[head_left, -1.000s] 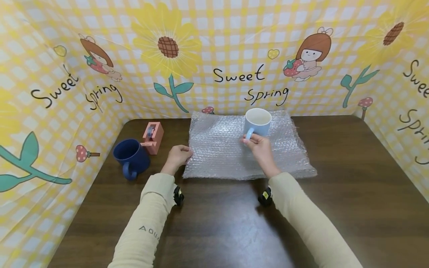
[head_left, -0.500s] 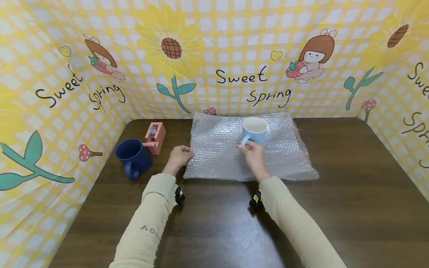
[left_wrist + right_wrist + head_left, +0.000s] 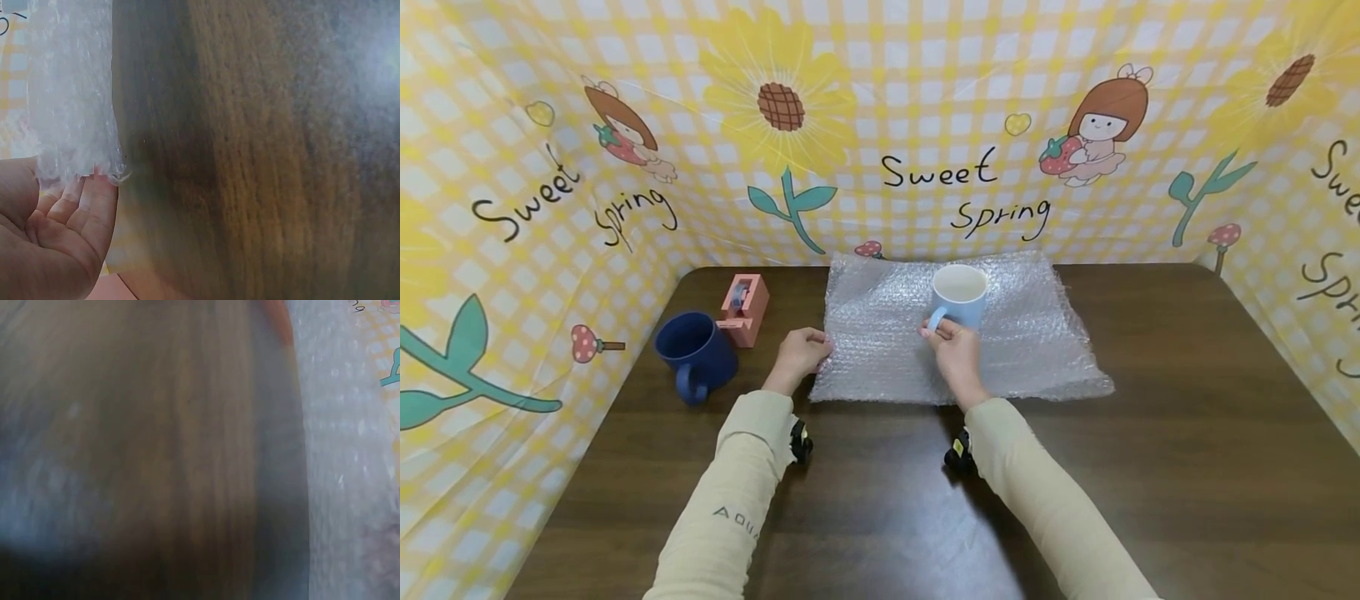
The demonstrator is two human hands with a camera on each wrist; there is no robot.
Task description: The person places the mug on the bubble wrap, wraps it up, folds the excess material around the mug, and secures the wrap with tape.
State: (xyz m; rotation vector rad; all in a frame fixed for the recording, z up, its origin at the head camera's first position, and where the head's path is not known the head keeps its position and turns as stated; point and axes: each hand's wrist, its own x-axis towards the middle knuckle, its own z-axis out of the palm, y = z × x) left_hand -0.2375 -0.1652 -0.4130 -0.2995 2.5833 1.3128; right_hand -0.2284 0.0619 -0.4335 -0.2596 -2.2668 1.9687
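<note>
A light blue mug (image 3: 967,313) with a white inside is over the sheet of bubble wrap (image 3: 880,367), its opening facing up. My right hand (image 3: 957,354) grips it by the handle; that hand is outside the right wrist view. My left hand (image 3: 799,354) is at the wrap's left edge. In the left wrist view, the left hand's fingers (image 3: 97,215) reach under the edge of the bubble wrap (image 3: 75,94) and the thumb lies on the other side, so the edge is pinched between them.
On the left of the brown wooden table (image 3: 865,517) stand a dark blue mug (image 3: 703,358) and a pink tape dispenser (image 3: 747,312), close together. A yellow checked cloth (image 3: 880,83) with printed flowers hangs behind and along both sides.
My right hand has brought the light blue mug to the left and a little nearer over the bubble wrap. My left hand has stayed at the wrap's left edge.
</note>
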